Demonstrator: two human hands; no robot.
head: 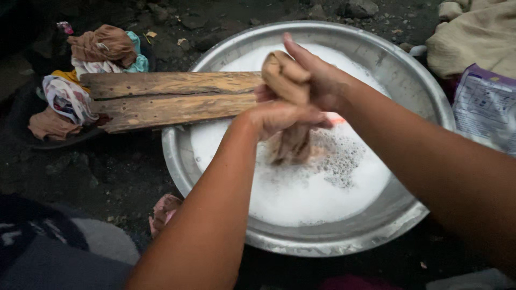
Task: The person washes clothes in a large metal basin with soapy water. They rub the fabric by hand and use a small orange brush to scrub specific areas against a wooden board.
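Centrally, frame middle: both hands clamped on one brown cloth [287, 102], held above a basin [430, 96].

Left hand [282, 117]: forearm enters from the lower left; fist closed around the cloth's middle, knuckles toward the camera.

Right hand [317, 80]: forearm enters from the right edge; fingers wrapped round the cloth's upper part, one fingertip pointing toward the top of the frame. The two hands touch each other, stacked on the same twisted length.

Cloth: tan-brown, wet, bunched into a rope; its top bulges out above the right hand, its lower end hangs below the left fist and dips into the suds [301, 193].

Basin: wide, round, grey metal, filling the centre and right of the frame; holds white foamy water (bubbles coarser just right of the hanging cloth end).

Plank [166, 99]: weathered wood, split lengthwise, lying across the basin's upper-left rim and reaching left over the ground.

Clothes pile [80, 80]: upper left, mixed brown, white, teal and yellow pieces, touching the plank's left end.

Packet [484, 107]: right edge, pale plastic with print, beside the basin.

Beige fabric [473, 37]: upper right corner, heaped.

Ground [107, 177]: dark, stony earth all round.
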